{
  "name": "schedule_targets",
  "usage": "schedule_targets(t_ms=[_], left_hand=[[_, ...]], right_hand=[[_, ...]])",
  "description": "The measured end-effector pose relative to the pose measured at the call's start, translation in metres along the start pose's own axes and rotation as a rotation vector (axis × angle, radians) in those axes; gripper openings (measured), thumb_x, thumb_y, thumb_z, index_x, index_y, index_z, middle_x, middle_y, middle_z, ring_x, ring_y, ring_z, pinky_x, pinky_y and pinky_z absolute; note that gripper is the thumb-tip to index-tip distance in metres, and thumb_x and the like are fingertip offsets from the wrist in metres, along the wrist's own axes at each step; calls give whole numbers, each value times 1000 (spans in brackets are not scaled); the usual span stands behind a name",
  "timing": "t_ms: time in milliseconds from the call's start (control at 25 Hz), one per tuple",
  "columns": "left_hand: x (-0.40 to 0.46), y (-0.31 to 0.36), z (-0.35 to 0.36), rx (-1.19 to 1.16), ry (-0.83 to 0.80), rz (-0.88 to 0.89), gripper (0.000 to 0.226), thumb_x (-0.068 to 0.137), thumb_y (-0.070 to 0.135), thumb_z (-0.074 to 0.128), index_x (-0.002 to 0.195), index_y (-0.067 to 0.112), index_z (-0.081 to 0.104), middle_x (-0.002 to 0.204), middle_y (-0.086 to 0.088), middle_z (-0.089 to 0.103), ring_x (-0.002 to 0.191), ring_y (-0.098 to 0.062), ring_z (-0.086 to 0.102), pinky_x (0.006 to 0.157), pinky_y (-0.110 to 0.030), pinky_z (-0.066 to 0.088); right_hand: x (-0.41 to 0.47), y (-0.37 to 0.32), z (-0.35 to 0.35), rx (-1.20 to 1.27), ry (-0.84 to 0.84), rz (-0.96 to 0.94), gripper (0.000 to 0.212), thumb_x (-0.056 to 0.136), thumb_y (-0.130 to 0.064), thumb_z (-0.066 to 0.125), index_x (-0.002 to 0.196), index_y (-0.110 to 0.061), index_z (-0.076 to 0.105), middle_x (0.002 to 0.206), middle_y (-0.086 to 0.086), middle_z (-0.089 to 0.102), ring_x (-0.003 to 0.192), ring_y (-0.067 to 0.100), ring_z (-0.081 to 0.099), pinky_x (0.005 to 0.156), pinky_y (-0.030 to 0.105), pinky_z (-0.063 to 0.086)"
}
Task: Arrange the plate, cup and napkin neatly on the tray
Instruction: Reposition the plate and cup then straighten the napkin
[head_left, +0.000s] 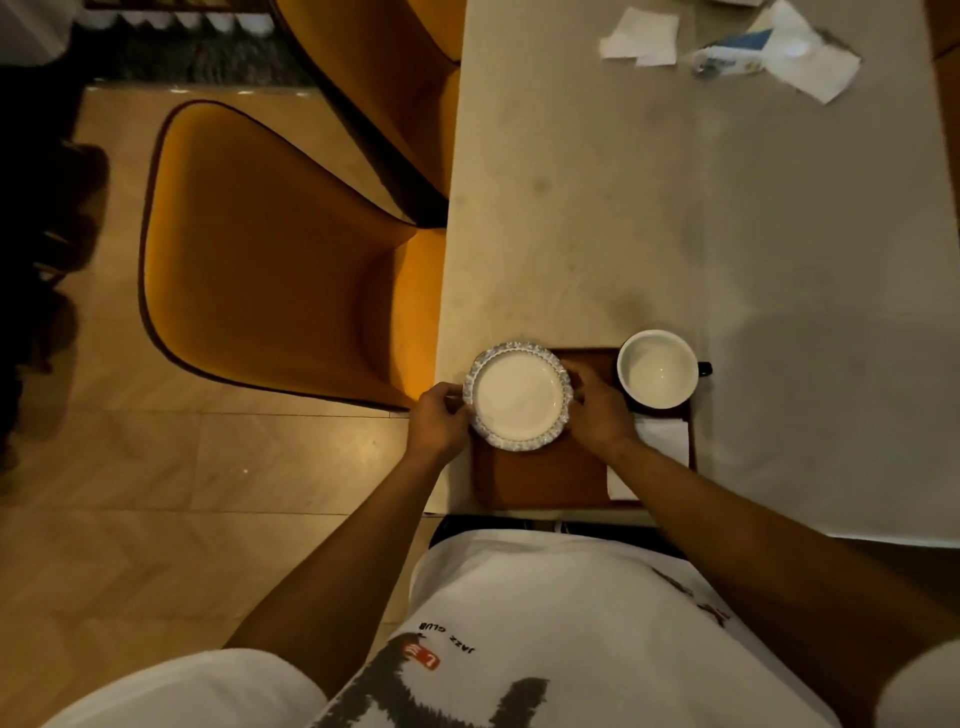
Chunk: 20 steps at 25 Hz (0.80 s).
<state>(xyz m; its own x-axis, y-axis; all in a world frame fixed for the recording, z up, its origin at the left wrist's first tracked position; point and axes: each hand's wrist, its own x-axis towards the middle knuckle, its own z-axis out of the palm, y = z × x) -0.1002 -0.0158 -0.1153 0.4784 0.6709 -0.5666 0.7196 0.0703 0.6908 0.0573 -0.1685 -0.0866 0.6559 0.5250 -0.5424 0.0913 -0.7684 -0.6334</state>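
At the far-left corner of the dark brown wooden tray (540, 478), both hands on the small round white plate w/ grey-patterned scalloped rim (519, 396). Left hand (439, 418) pinches the plate's left rim, fingers curled, thumb on top; right hand (597, 410) clamps the opposite rim, knuckles up. Plate overhangs the tray's left edge a bit, can't tell whether it's lifted or resting. Looks like stiff glazed ceramic: light, slick, chippable on that frilly edge, so a two-sided rim grip makes sense, and prob. wants setting down flat, no sliding. Both forearms reach in from the near side of the tray, wrists fairly straight, right forearm crossing over the folded white paper napkin (662, 441), which lies at the tray's right side. Napkin: soft, flimsy, would shift easily if brushed. Beyond it, at the tray's far-right corner, white ceramic cup w/ dark outside and handle (657, 369) sits upright, empty, handle pointing away from the plate. Tray itself sits at the near-left corner of the pale table (571, 208).
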Motion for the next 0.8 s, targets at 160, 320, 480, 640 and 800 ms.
schedule_targets(t_ms=[160,320,480,640,800], left_hand=[[-1,-2,0,17,-14,-27,26,89,10,68,114,6,66,105,-13,73,95,-27,69,85,-43,58],[-6,-4,-1,17,-36,-39,24,88,7,68,112,6,67,103,-13,74,95,-27,70,85,-45,59],[-17,-14,1,19,-54,-69,23,89,9,68,112,10,67,104,-11,74,95,-25,69,87,-46,59],[-31,-29,5,8,-45,-83,22,90,13,68,112,14,68,103,-6,74,94,-22,70,88,-46,59],[-41,-32,7,14,-28,-76,22,90,14,68,112,13,67,104,-6,74,95,-21,69,87,-43,59]], right_hand=[[-3,5,0,9,8,13,48,92,-13,59,137,-26,50,121,6,67,107,23,63,84,31,50],[-10,7,2,7,-6,30,48,93,-11,58,136,-30,50,119,5,67,106,23,63,84,34,53],[-17,14,1,-5,-42,30,47,90,-12,62,132,-30,51,116,3,68,105,20,63,82,35,54],[-28,22,1,1,-73,13,46,91,-11,62,132,-28,51,110,-1,65,101,20,63,81,38,56],[-36,26,3,0,-81,9,47,91,-10,61,133,-28,50,105,-3,61,98,18,61,82,39,56]])
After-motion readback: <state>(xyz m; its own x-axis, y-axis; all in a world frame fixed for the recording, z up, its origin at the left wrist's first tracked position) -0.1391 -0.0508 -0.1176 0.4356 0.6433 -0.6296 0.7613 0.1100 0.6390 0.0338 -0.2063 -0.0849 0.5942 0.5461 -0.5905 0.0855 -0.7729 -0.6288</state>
